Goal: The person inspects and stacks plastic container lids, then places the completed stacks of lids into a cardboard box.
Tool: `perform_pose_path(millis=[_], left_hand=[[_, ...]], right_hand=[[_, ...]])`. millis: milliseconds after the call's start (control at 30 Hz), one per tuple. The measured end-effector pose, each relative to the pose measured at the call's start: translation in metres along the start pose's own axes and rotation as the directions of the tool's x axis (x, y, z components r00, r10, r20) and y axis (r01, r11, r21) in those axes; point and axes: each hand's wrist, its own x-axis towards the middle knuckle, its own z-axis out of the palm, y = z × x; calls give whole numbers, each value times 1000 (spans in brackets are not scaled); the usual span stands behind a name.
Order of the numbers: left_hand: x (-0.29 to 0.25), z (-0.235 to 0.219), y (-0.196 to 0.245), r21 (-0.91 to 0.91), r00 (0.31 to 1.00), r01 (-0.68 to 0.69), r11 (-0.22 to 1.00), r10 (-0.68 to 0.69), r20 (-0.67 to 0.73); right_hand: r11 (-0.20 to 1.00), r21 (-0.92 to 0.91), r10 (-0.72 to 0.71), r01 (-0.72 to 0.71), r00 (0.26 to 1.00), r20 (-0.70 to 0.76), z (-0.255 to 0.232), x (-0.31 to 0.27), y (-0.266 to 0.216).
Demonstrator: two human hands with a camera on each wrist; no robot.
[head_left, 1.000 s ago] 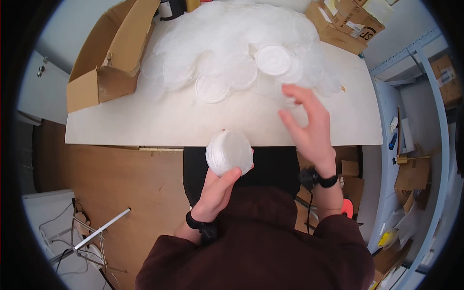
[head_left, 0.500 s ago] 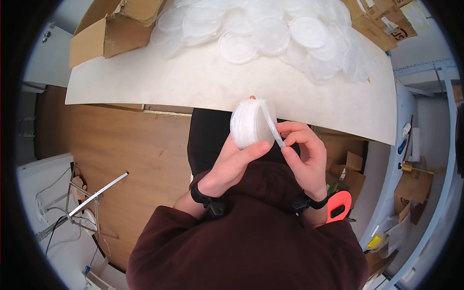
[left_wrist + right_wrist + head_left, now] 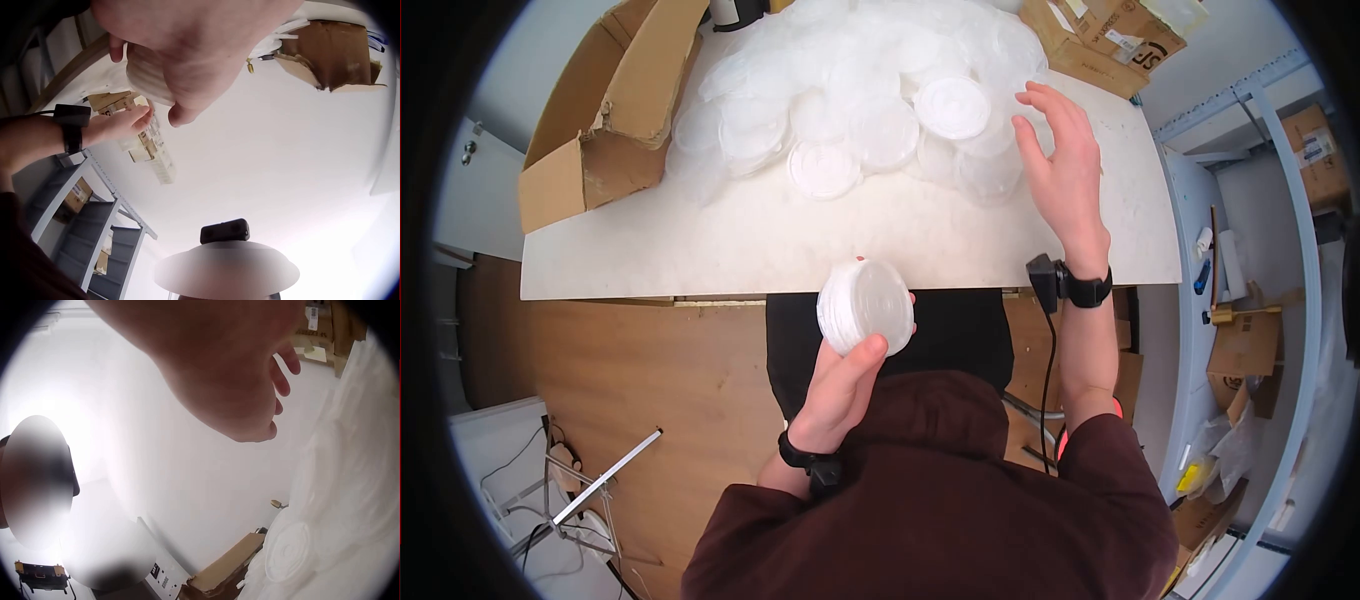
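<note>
A stack of clear round plastic lids (image 3: 866, 308) is gripped in my left hand (image 3: 835, 385), thumb over the near face, just off the table's front edge. The left wrist view shows the stack (image 3: 147, 74) partly hidden behind the left hand (image 3: 194, 50). My right hand (image 3: 1065, 165) is raised over the right of the table with fingers spread and nothing in them. It is near the right side of a big heap of loose lids (image 3: 880, 130). In the right wrist view the heap (image 3: 337, 487) lies beside and below the right hand (image 3: 244, 387).
An open cardboard box (image 3: 615, 120) stands on the left of the white table (image 3: 700, 245). Taped cardboard boxes (image 3: 1110, 45) sit at the back right. Grey shelving (image 3: 1290, 250) rises at the right, and a metal stand (image 3: 590, 490) is on the floor at left.
Half a second ago the right hand pinched a lid at the stack in the left hand. Now it has left the stack, empty, and reaches forward and right towards the heap.
</note>
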Motion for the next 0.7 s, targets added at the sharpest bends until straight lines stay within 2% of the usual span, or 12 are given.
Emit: perform_pose_path(millis=[33, 100, 167, 233, 267, 300, 400, 433, 500, 667, 700], left_hand=[[2, -1, 1, 0, 1000, -2, 1000, 2, -3], [1, -3, 0, 20, 999, -38, 999, 38, 29], [0, -4, -5, 29, 999, -32, 999, 32, 10], [-1, 0, -7, 46, 999, -42, 998, 43, -7], [-1, 2, -7, 63, 999, -50, 997, 51, -15], [-2, 4, -6, 83, 998, -61, 995, 63, -25], [-1, 3, -2, 133, 999, -36, 990, 38, -12], [-3, 3, -2, 147, 1000, -27, 989, 28, -8], [-3, 2, -2, 154, 1000, -24, 988, 24, 1], [-1, -1, -9, 117, 999, -41, 992, 40, 15], [-1, -1, -10, 81, 999, -45, 996, 46, -12]], right_hand=[[995, 86, 46, -48, 999, 27, -1, -3, -6], [939, 316, 73, -138, 975, 209, -15, -26, -35], [809, 586, -253, -49, 870, 423, -30, -66, -88], [806, 589, -255, -58, 864, 435, -19, -97, -108], [797, 593, -195, -111, 883, 428, -16, -108, -115], [782, 612, -203, -117, 880, 429, -15, -114, -118], [805, 571, -83, -161, 923, 377, -19, -127, -119], [798, 579, -84, -166, 921, 380, -21, -132, -120], [724, 621, 26, -300, 912, 410, -23, -137, -118], [650, 644, 108, -403, 888, 447, -25, -142, -114], [629, 644, 170, -436, 885, 433, -26, -143, -112]])
